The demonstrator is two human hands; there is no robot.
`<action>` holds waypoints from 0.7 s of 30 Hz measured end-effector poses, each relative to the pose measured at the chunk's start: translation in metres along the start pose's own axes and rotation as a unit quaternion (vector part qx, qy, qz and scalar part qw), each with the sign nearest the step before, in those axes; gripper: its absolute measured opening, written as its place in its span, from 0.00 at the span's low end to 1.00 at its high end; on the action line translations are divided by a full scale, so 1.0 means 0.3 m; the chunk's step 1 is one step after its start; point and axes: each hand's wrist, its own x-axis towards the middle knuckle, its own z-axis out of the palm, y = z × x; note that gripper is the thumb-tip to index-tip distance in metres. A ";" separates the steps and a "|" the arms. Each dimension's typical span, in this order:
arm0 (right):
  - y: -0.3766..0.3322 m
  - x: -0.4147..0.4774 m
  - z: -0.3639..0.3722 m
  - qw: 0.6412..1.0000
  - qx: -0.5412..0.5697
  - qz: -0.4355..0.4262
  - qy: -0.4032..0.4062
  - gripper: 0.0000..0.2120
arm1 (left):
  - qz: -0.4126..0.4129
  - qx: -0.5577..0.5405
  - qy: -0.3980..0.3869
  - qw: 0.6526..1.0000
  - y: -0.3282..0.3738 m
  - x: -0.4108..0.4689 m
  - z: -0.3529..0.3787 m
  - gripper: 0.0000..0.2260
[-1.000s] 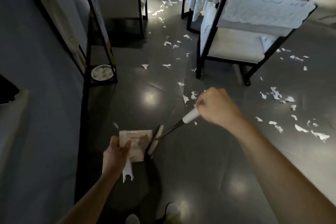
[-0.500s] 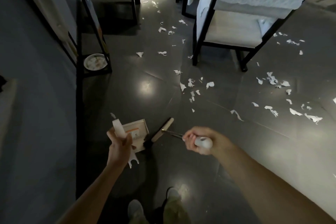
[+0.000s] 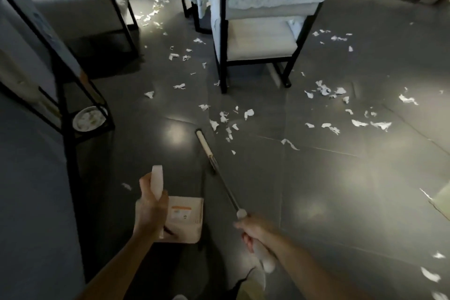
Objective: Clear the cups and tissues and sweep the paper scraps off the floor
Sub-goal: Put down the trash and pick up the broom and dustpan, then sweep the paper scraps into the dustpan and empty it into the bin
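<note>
Dark glossy floor [image 3: 341, 190] tiles fill the room, strewn with white paper scraps [image 3: 224, 117] that run from the far aisle to the near right. One loose cluster of them lies just right of the broom [image 3: 204, 140] head. The right hand [image 3: 253, 231] is curled round the broom's handle at the near end, and the thin shaft slants far-left down to the cream head at the floor. The left hand [image 3: 152, 212] grips the upright white handle of the dustpan [image 3: 187, 221], whose pan sits low just left of the shaft; whether it touches the floor I cannot tell. A white-cushioned chair [image 3: 263, 39] stands beyond the scraps, an armchair [image 3: 80, 14] far left. A black shelf [image 3: 64, 105] at left holds a plate [image 3: 89, 118].
</note>
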 end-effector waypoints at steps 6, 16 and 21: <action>0.050 -0.020 -0.337 0.994 -0.054 -0.069 0.069 0.11 | 0.024 0.008 -0.090 0.996 0.273 -0.020 0.226 0.23; 0.025 -0.031 -0.711 0.984 0.144 -0.088 0.056 0.13 | 0.147 0.015 -0.199 0.969 0.724 -0.056 0.669 0.17; 0.071 0.033 -0.942 0.977 0.198 -0.067 0.050 0.08 | 0.220 0.045 -0.233 0.946 0.945 -0.037 0.970 0.17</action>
